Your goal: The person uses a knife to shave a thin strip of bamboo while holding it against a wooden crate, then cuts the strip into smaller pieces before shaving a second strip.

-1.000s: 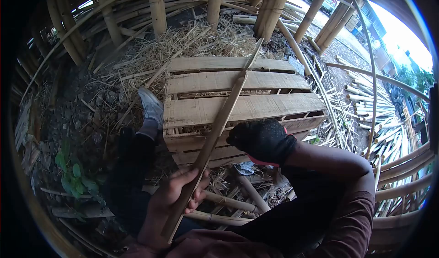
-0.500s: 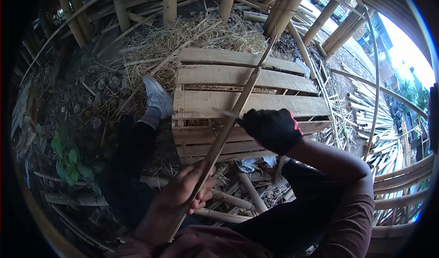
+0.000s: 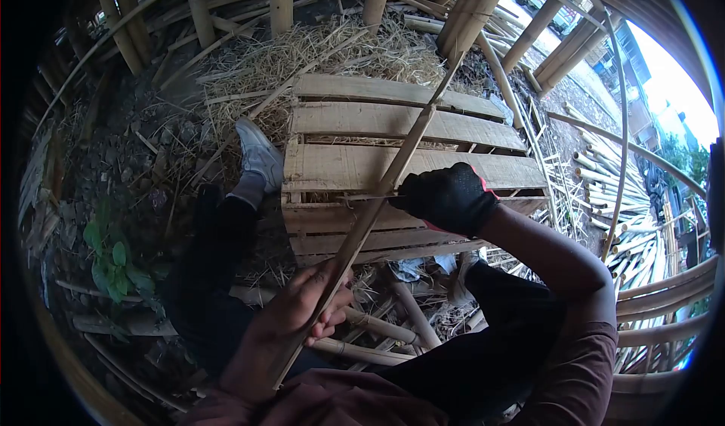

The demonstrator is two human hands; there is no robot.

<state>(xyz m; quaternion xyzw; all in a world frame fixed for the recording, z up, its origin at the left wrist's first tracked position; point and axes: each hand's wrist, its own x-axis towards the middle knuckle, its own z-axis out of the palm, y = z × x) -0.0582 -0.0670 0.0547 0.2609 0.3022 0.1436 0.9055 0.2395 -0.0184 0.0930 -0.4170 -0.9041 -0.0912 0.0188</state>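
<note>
My bare left hand (image 3: 321, 301) is wrapped round the lower part of a long bamboo strip (image 3: 362, 226), which slants from my lap up to the right across a slatted wooden crate (image 3: 340, 165). On my right hand (image 3: 445, 198) is a black glove with red trim. Its fingers are closed on the handle of a thin blade (image 3: 370, 196), which lies across the strip near the crate's front edge. Most of the handle is hidden in the glove.
Straw (image 3: 325, 52) lies behind the crate. Bamboo posts (image 3: 281, 3) stand at the back, and cut bamboo poles (image 3: 634, 222) are piled at the right. A green plant (image 3: 117, 267) grows at the left. My shoe (image 3: 259, 154) is beside the crate.
My right hand has shifted slightly, and the blade now shows sharply across the strip instead of blurred. The strip and my left hand have moved slightly left.
</note>
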